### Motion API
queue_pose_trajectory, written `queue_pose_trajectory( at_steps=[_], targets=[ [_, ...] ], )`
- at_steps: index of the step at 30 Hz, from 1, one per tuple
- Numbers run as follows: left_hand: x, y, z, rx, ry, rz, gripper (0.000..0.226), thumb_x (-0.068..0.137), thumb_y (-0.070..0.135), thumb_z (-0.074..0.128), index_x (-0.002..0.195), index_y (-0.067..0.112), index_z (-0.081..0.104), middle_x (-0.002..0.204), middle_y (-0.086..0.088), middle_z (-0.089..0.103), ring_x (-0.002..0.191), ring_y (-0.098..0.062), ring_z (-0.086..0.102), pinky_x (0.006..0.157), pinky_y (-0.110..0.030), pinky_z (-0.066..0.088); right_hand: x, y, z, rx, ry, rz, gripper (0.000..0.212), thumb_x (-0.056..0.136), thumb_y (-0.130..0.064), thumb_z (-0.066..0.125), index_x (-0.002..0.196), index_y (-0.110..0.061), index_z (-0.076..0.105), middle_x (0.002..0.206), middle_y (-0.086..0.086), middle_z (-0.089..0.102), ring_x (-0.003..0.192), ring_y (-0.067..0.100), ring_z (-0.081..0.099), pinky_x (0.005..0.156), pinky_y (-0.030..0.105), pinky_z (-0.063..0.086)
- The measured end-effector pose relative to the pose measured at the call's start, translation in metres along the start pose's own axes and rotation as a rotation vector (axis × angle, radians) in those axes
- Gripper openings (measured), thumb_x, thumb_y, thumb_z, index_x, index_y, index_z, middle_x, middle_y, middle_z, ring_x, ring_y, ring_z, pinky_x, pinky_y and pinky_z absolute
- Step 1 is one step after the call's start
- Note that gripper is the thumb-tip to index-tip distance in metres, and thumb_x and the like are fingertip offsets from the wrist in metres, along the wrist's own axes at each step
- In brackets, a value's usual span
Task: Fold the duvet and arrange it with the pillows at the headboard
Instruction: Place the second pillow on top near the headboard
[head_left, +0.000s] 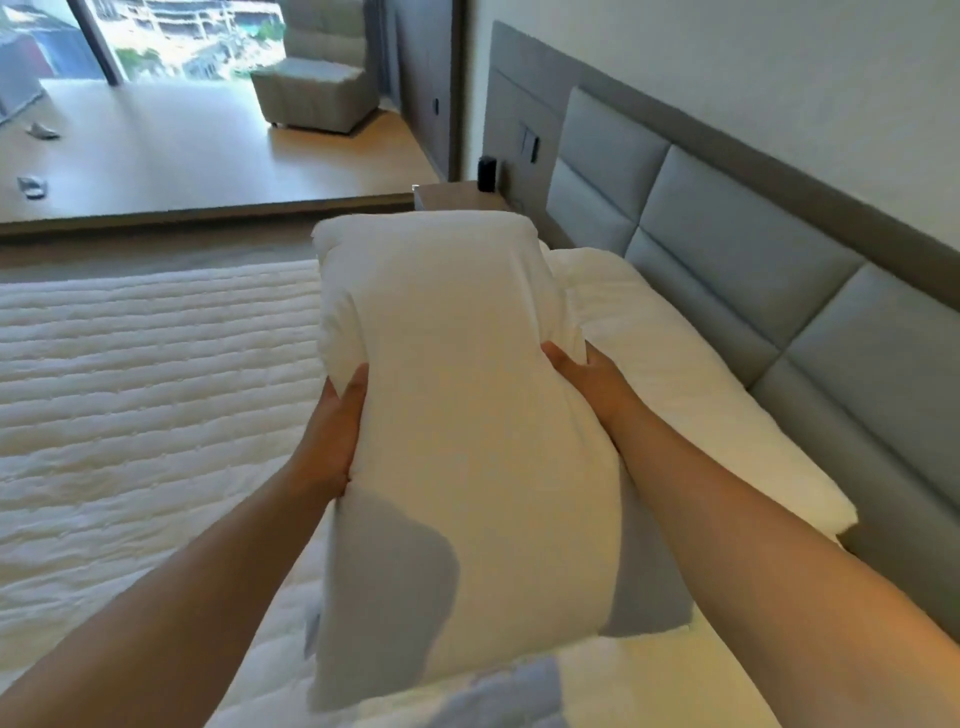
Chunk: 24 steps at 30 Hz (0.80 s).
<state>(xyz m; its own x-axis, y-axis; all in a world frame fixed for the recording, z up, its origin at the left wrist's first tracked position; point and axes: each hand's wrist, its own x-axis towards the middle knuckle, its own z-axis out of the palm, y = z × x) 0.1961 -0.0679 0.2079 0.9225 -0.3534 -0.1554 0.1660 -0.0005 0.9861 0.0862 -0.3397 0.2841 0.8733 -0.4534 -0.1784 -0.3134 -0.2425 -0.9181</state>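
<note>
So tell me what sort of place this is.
Probably a hotel bedroom: a padded grey headboard runs along the wall behind a bed with a bare quilted mattress, and a grey armchair sits by a floor-to-ceiling window.

1. Pillow (457, 374) in my hands: white cloth, matt, soft, creased where I squeeze it.
2. Duvet (675, 374) by the headboard: white cloth, matt, smooth.
3. Mattress (145, 395): off-white quilted cloth, stitched ribs, slightly puckered.
4. Headboard (737, 260): grey padded panels, smooth, faint sheen, looks like leatherette.
5. Floor (197, 150): light wood, smooth, semi-gloss.
6. Armchair (317, 88): beige cloth upholstery, matt.
7. Wall (727, 67): plain painted, matt.
</note>
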Motion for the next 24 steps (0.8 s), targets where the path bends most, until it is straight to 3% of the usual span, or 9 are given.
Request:
queue_pose_trajectory(
  at_steps=[2,4,8,15,18,21,24],
  targets=[
    [0.013,0.016,0.053,-0.01,-0.068,0.002,0.064,0.091,0.065,0.051,0.146,0.033,0.039,0.14,0.0,0.054,0.125,-0.029,0.054,0.099,-0.052,0.045,0.007,0.002,-0.051,-0.021,0.07,-0.017,0.06,0.09,-0.05,0.058,0.141,-0.02,0.046,0.129,0.0,0.057,0.106,0.012,0.05,0.088,0.026,0.037],
    [0.026,0.026,0.102,-0.025,-0.126,0.025,0.066,0.087,0.067,0.056,0.143,0.035,0.042,0.135,-0.007,0.059,0.12,-0.036,0.059,0.093,-0.058,0.05,0.017,0.009,-0.099,-0.06,0.109,-0.026,0.063,0.09,-0.053,0.056,0.142,-0.021,0.044,0.134,0.0,0.054,0.11,0.011,0.049,0.089,0.026,0.035],
    [0.049,0.041,0.196,-0.014,-0.191,0.048,0.066,0.084,0.07,0.058,0.14,0.037,0.044,0.128,-0.01,0.064,0.112,-0.039,0.064,0.087,-0.064,0.051,0.043,0.019,-0.19,-0.131,0.164,0.003,0.063,0.09,-0.056,0.054,0.143,-0.023,0.044,0.142,0.003,0.051,0.129,0.023,0.047,0.093,0.029,0.035],
    [0.09,0.032,0.322,-0.079,-0.225,-0.04,0.07,0.079,0.073,0.061,0.14,0.045,0.041,0.133,0.001,0.061,0.118,-0.03,0.061,0.09,-0.057,0.053,0.108,0.043,-0.307,-0.261,0.204,0.037,0.062,0.087,-0.052,0.061,0.14,-0.022,0.048,0.141,0.008,0.052,0.125,0.029,0.05,0.092,0.037,0.038],
    [0.101,0.013,0.348,0.013,-0.246,-0.246,0.066,0.085,0.065,0.056,0.144,0.046,0.033,0.138,0.003,0.057,0.117,-0.025,0.06,0.095,-0.052,0.052,0.148,0.07,-0.332,-0.472,0.217,0.133,0.067,0.087,-0.053,0.061,0.143,-0.021,0.043,0.147,0.005,0.045,0.132,0.03,0.044,0.102,0.039,0.035],
    [0.097,-0.025,0.355,0.251,-0.324,-0.553,0.077,0.088,0.065,0.05,0.15,0.046,0.009,0.151,-0.004,0.039,0.122,-0.034,0.053,0.086,-0.052,0.052,0.185,0.134,-0.336,-0.803,0.155,0.423,0.089,0.082,-0.069,0.049,0.15,-0.014,0.029,0.155,0.01,0.033,0.137,0.034,0.037,0.11,0.045,0.032],
    [0.098,-0.059,0.366,0.31,-0.291,-0.634,0.085,0.083,0.074,0.043,0.151,0.047,0.0,0.148,-0.007,0.041,0.114,-0.035,0.056,0.085,-0.052,0.048,0.193,0.193,-0.319,-0.801,0.125,0.507,0.091,0.08,-0.077,0.027,0.144,-0.013,0.034,0.148,0.016,0.041,0.131,0.038,0.043,0.106,0.05,0.036]
  ],
)
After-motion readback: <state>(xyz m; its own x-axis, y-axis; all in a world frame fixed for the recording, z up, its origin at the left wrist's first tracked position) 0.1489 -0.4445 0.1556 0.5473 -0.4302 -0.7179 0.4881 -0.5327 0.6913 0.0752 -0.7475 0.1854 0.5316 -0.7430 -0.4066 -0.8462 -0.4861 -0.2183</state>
